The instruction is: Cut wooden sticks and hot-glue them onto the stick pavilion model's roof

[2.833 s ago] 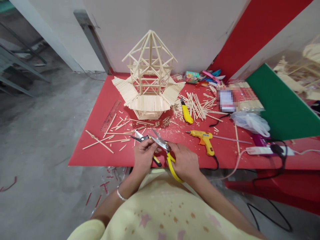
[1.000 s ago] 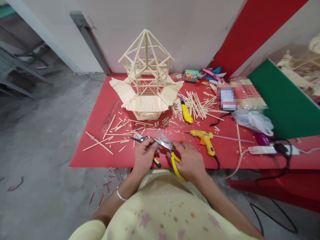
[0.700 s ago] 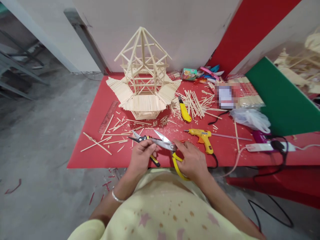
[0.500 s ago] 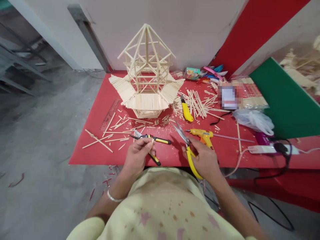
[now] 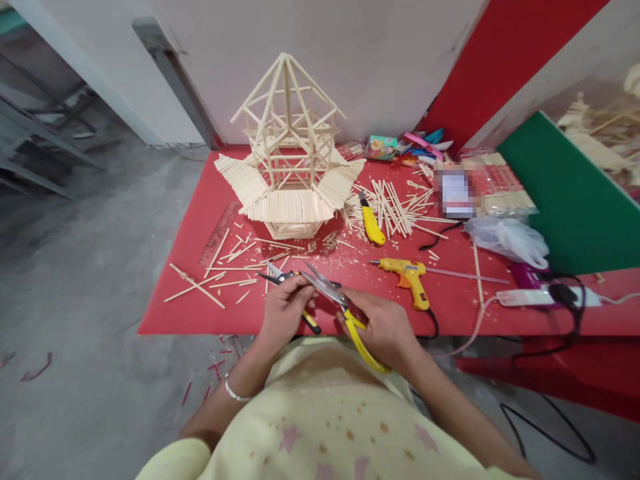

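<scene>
My right hand (image 5: 383, 328) grips yellow-handled scissors (image 5: 345, 312) at the near edge of the red table (image 5: 175, 303), blades open and pointing up-left. My left hand (image 5: 284, 310) is pinched on a short wooden stick, too small to see well, held at the scissor blades. Black-and-yellow pliers (image 5: 287, 283) lie on the table just under and beyond my left hand. A tall stick-built model house (image 5: 287, 160) stands at the back of the table.
Loose sticks (image 5: 235, 263) litter the table's left and middle. A yellow utility knife (image 5: 371, 223), a yellow glue gun (image 5: 407, 277), a plastic bag (image 5: 507, 240), a power strip (image 5: 540, 297) and a green board (image 5: 570, 200) lie to the right. A ruler (image 5: 220, 230) lies left.
Half a second ago my hands were apart, the scissors held out to the right. Now the scissors are back at my left hand's fingertips.
</scene>
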A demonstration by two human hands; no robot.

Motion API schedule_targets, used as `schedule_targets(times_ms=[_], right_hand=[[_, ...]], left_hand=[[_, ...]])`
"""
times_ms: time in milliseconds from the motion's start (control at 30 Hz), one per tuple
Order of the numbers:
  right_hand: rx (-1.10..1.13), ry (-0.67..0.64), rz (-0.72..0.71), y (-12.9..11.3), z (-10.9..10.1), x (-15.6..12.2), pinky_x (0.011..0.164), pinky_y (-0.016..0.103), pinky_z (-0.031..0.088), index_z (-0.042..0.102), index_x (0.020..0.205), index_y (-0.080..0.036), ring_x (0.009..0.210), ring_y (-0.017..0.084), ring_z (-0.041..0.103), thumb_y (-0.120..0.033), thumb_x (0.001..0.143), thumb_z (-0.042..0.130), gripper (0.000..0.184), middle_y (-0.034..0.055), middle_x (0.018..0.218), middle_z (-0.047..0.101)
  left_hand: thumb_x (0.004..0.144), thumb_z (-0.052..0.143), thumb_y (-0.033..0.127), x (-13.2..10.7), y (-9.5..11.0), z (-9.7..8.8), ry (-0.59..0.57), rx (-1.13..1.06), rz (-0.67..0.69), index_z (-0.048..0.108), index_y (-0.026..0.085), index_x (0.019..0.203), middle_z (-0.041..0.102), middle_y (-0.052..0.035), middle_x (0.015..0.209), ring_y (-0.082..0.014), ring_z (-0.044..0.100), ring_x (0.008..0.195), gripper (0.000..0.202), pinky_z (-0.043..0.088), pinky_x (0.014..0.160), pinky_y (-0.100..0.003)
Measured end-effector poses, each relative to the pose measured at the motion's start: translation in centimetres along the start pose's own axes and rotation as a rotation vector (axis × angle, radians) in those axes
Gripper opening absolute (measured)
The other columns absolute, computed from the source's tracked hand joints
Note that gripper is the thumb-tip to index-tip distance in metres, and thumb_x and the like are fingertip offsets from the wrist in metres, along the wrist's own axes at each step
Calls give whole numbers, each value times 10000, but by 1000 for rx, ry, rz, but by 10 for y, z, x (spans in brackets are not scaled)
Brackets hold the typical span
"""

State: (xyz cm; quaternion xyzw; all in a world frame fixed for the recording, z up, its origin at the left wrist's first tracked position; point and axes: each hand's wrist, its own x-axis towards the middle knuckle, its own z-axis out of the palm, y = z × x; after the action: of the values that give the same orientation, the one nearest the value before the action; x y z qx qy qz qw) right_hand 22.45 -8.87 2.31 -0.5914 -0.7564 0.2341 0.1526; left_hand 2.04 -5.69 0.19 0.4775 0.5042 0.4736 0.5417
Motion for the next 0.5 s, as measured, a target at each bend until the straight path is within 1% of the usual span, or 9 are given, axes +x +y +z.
schedule_targets(times_ms=[133,233,333,400,500], right_hand=[[-11,-15,14,1,-3,2,856,279,485,611,1290,-284,980,196,678,-324,885,583,407,46,1120,733],[51,-19,9,3,-2,2,877,271,487,616,1287,-284,1000,190,684,-309,882,591,407,37,1148,731],[124,-18,2,5,3,1,866,251,491,623,1281,-279,1018,181,688,-286,891,568,394,29,1175,727],[143,-12,0,9,9,-1,811,233,496,630,1277,-267,960,174,702,-280,902,541,386,33,1134,742],[96,31,21,20,18,-5,702,217,481,656,1245,-241,779,161,706,-316,920,505,367,49,995,768]], left_hand=[[849,659,299,2,0,0,-22,46,5,694,180,814,640,7,641,-121,597,562,128,500,585,-230],[857,653,295,2,-2,-1,-31,65,19,696,183,819,631,9,627,-123,593,559,126,496,591,-234],[872,640,304,3,-2,0,-51,78,24,708,181,851,628,7,625,-120,588,558,142,495,593,-234],[875,641,315,3,0,1,-63,70,13,715,177,880,631,5,632,-118,590,560,157,502,589,-236],[850,676,330,4,2,3,-40,25,-16,715,174,916,658,-1,680,-113,605,564,174,519,574,-234]])
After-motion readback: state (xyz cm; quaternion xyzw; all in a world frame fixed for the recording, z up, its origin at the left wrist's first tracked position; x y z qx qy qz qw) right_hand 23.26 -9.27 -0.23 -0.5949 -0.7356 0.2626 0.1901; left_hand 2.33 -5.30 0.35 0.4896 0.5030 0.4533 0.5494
